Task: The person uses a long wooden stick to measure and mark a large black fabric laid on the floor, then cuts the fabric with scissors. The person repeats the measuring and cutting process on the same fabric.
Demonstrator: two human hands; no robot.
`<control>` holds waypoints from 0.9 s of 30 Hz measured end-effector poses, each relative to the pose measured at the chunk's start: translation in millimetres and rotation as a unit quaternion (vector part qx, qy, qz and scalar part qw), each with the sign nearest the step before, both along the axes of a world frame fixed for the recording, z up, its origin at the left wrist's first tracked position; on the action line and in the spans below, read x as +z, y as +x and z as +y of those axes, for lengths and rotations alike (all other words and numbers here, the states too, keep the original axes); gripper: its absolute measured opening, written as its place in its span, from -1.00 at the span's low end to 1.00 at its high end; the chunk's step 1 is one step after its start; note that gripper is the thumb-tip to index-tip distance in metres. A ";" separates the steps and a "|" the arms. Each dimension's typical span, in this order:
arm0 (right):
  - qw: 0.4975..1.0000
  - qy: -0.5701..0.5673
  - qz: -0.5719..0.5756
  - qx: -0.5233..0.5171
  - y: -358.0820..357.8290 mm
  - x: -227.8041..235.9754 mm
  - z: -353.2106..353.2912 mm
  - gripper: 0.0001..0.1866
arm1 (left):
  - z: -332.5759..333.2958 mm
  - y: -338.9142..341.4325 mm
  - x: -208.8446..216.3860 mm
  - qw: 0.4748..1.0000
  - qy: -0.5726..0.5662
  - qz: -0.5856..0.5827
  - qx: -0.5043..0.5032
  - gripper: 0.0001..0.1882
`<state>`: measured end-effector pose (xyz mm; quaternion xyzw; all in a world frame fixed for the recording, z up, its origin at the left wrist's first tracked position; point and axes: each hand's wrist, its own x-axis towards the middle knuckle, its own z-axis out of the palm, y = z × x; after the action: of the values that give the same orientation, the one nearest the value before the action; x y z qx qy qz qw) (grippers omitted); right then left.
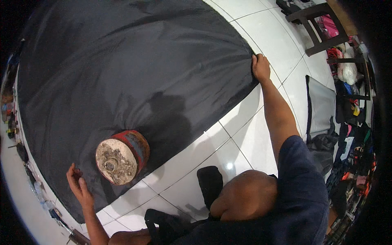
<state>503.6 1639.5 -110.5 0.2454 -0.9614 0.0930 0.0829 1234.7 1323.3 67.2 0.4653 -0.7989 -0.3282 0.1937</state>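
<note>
A large sheet of dark grey-black fabric (134, 73) lies spread over the floor, with creases running toward its right corner. At that corner my right hand (261, 68) is closed on the fabric's edge, the arm stretched out. A round red and blue can (139, 149) stands on the fabric near its front edge. Its pale top is crusted like cement and bears a ring-shaped mark. To the left of the can, my left hand (80, 188) has its fingers apart and holds nothing. Whether it touches the fabric, I cannot tell.
White floor tiles (192, 179) border the fabric. At the right lie a grey panel (320, 106) with black edging, a dark wooden frame (314, 30) and a heap of mixed cloths and bags (355, 163). Small items (30, 171) line the far left. My bent knee (249, 196) is near the front.
</note>
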 end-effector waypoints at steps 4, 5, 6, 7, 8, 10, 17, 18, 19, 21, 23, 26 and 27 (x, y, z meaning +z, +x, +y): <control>0.999 -0.019 0.027 0.015 4.2 -4.1 -8.1 -0.63 | 25.6 -74.4 59.5 0.951 -0.015 -0.170 -0.258 -0.33; 1.000 -0.015 0.013 0.008 4.8 -3.8 -9.0 -0.63 | 37.7 -92.5 57.1 0.938 -0.036 -0.208 -0.276 -0.34; 1.000 -0.012 0.001 0.000 3.3 -2.6 -9.1 -0.63 | 43.0 -103.3 53.4 0.922 -0.060 -0.245 -0.295 -0.34; 1.000 -0.011 -0.012 -0.007 3.2 -1.2 -9.8 -0.63 | 45.5 -100.8 42.9 0.934 -0.057 -0.237 -0.260 -0.36; 1.000 -0.014 -0.016 -0.004 1.5 0.4 -13.2 -0.62 | 49.3 -94.0 27.7 0.946 -0.054 -0.228 -0.224 -0.37; 0.999 -0.016 -0.028 0.002 1.6 -2.8 -16.7 -0.62 | 54.4 -96.8 20.4 0.954 -0.094 -0.209 -0.194 -0.44; 0.996 -0.010 -0.082 -0.029 -3.1 7.2 -9.1 -0.60 | 50.7 -121.9 13.1 0.935 -0.130 -0.243 -0.224 -0.57; 0.998 -0.003 -0.062 -0.013 -3.4 4.0 -12.7 -0.57 | 50.4 -120.1 12.7 0.940 -0.124 -0.237 -0.215 -0.59; 0.998 -0.002 -0.060 -0.016 -4.6 3.6 -13.0 -0.55 | 50.1 -118.3 13.1 0.944 -0.117 -0.230 -0.205 -0.60; 0.998 0.002 -0.060 -0.013 -7.0 4.4 -15.1 -0.52 | 50.6 -114.3 13.5 0.947 -0.106 -0.226 -0.202 -0.62; 0.997 -0.021 -0.069 -0.039 -0.1 11.0 -14.9 -0.46 | 50.0 -119.2 19.6 0.944 -0.102 -0.235 -0.208 -0.63; 0.999 -0.012 -0.005 -0.048 9.3 18.0 -6.2 -0.43 | 49.9 -120.9 22.6 0.947 -0.069 -0.233 -0.210 -0.60; 0.998 -0.021 0.053 -0.039 17.5 21.9 -7.3 -0.41 | 47.1 -117.5 21.1 0.950 -0.059 -0.225 -0.210 -0.58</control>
<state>521.1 1632.2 -88.6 0.2102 -0.9623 0.0971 0.1430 1117.2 1370.4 88.3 0.3364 -0.9194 -0.2005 -0.0370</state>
